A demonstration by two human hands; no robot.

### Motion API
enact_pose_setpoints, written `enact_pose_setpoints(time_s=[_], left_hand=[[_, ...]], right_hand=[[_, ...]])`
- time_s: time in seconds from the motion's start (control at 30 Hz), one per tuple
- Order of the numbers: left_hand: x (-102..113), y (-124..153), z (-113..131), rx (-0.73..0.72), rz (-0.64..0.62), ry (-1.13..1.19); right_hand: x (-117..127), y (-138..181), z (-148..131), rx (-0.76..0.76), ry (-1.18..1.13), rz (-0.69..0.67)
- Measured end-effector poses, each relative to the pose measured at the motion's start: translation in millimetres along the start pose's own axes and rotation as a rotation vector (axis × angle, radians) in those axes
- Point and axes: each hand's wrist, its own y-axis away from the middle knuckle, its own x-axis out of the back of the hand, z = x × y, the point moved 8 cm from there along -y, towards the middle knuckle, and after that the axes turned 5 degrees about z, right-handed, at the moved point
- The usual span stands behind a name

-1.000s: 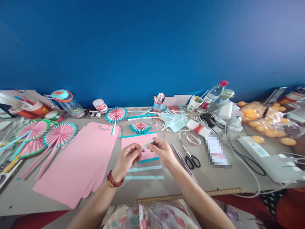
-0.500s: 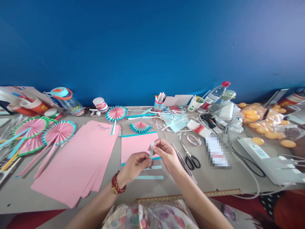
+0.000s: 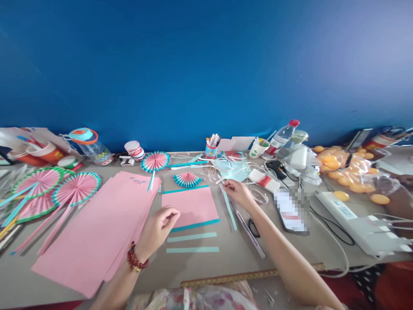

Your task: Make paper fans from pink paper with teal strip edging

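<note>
My left hand, with a red bead bracelet on its wrist, hovers over the left edge of the pink paper sheet. Its fingers are curled closed and nothing shows in them. To the right of the sheet, my right hand pinches the top end of a light blue paper strip; the fingertips partly hide that end. Teal bands edge the sheet's top and bottom. Two more light blue strips lie parallel below it. A small pleated paper fan sits just above.
Stacked pink paper and finished round fans lie left. A purple-white pen-like tool, partly covered scissors, a phone and a power strip lie right. A pen cup, bottle and scraps line the back.
The hands have separated: the left moved left, the right moved up and right. The light blue strip held between them now stretches down from my right hand beside the sheet.
</note>
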Motion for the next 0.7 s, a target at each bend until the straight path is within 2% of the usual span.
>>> enact_pose_setpoints(time_s=[0.13, 0.23, 0.3, 0.37, 0.43, 0.5, 0.6, 0.7], left_hand=[[15, 2, -7, -0.043, 0.089, -0.073], [19, 8, -16, -0.067, 0.106, -0.140], [17, 14, -20, -0.093, 0.108, -0.190], [13, 21, -21, -0.119, 0.088, -0.227], [4, 29, -17, -0.153, 0.025, -0.241], [-8, 37, -13, -0.178, -0.063, -0.254], [-21, 47, -8, -0.197, -0.145, -0.297], [-26, 51, -7, -0.232, -0.138, -0.355]], right_hand=[[8, -13, -12, 0.046, 0.154, 0.061], [11, -4, -30, 0.091, 0.226, 0.108], [4, 11, -44, 0.139, 0.230, 0.063], [-13, 35, -57, 0.227, 0.193, -0.067], [-31, 63, -69, 0.315, 0.143, -0.200], [-41, 90, -75, 0.364, 0.128, -0.276], [-45, 119, -76, 0.346, 0.152, -0.293], [-39, 131, -72, 0.298, 0.147, -0.248]])
